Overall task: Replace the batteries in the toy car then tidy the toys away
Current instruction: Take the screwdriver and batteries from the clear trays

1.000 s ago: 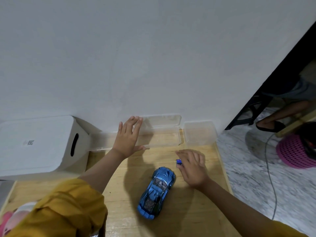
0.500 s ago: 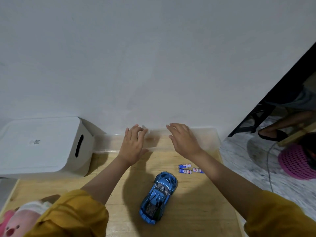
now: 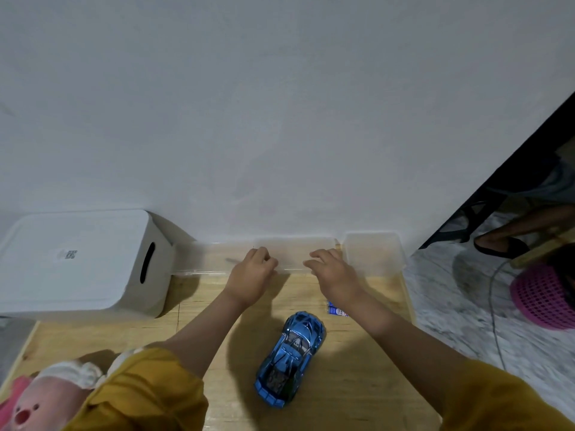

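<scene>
Head view, the only one. Wooden counter [image 3: 357, 396] set against a white wall.

Toy car [image 3: 291, 359], blue, stands on its wheels in the middle of the counter, nose angled up and to the right, untouched by either hand. Just beyond its nose, by the right forearm, lie small blue batteries [image 3: 337, 310], partly hidden by that arm; how many cannot be told. Probably set there to stay within reach of the car.

Along the wall runs a long clear plastic box [image 3: 211, 259]; a second, smaller clear box [image 3: 373, 253] sits at its right end, just beside it. A thin dark tool-like thing shows faintly inside the long box; too blurred to name.

Left hand [image 3: 252, 275] is at the front of the long box, fingers curled down over its near edge or lid; appears to grip it. Right hand [image 3: 331, 270] lies over the right end of the same box, fingers bent and spread; whether they pinch the plastic or merely press on it I cannot tell. Both hands on one box suggests the lid is being opened or shut, or the box steadied; judgement only.

Left of the boxes, a white lidded bin [image 3: 81, 262] with a slot handle, likely where the toys go. Pink plush toy [image 3: 34, 402] at lower left. Battery step looks not yet begun on the car itself.
</scene>
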Demonstrator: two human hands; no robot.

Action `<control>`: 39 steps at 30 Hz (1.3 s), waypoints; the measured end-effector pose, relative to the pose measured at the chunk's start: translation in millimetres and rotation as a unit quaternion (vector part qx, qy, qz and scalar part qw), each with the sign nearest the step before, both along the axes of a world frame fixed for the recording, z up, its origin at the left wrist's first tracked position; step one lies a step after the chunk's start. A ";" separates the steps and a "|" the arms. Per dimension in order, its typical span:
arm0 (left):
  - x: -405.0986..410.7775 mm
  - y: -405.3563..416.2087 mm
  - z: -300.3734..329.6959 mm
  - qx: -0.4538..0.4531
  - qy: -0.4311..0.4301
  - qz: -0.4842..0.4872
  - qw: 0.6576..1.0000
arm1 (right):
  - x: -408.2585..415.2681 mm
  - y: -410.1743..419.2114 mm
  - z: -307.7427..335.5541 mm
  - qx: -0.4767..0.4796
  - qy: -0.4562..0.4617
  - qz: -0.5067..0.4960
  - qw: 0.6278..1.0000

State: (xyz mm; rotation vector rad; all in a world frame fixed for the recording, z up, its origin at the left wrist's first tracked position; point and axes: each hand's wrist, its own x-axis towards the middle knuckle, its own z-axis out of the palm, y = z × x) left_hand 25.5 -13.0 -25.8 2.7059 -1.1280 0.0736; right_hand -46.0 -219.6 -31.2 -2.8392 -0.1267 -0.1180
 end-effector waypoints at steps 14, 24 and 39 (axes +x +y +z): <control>-26.2 21.4 18.1 -0.007 0.053 0.105 0.993 | -1.8 8.4 13.5 0.136 0.005 -0.020 0.990; 2.9 113.9 20.2 -0.040 0.107 0.227 0.967 | 25.7 109.2 26.5 0.193 0.032 0.031 0.980; 31.7 120.0 -3.4 -0.156 0.152 0.207 0.954 | 72.0 161.4 13.9 -0.002 0.095 0.061 0.994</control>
